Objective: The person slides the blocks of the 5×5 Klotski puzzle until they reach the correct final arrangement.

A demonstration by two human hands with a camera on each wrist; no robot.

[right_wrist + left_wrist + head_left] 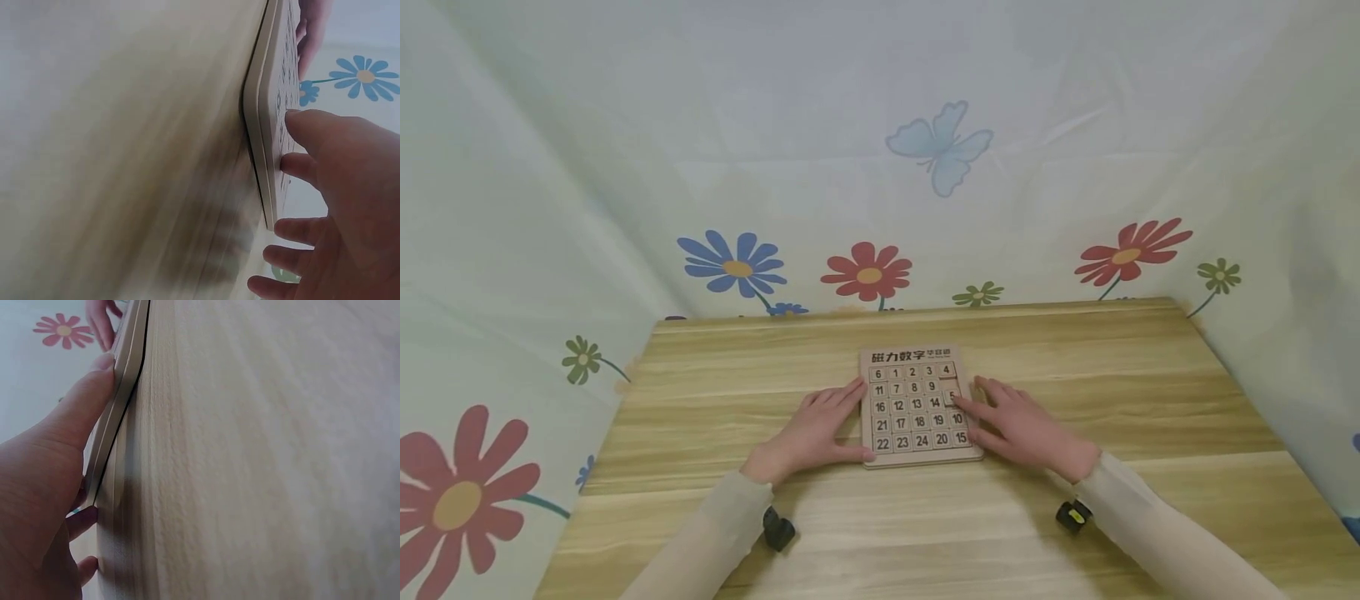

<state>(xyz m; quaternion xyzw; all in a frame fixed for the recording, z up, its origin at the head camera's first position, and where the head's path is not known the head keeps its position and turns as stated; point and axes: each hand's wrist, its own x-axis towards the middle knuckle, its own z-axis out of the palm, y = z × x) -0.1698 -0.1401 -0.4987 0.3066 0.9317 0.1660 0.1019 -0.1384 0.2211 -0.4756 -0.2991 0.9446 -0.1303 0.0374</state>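
A wooden sliding number puzzle (pixel 925 457) lies flat on the table, its numbered square tiles in rows under a printed heading. My left hand (pixel 812 429) rests against its left side, fingers extended along the edge and thumb at the near left corner. In the left wrist view that thumb (pixel 94 384) lies on the puzzle's rim. With its index finger, my right hand (pixel 1026 429) touches the tile marked 5 (pixel 951 396) in the right column, which sits between the second and third rows. The right thumb (pixel 303 122) is at the puzzle's near right part, over its face.
The wood-grain table (pixel 737 358) extends around the puzzle on all sides. Behind and beside it hangs a pale cloth with printed flowers (pixel 868 275) and a butterfly (pixel 942 148). A small black device sits at each wrist, the left one (pixel 778 530) and the right one (pixel 1073 516).
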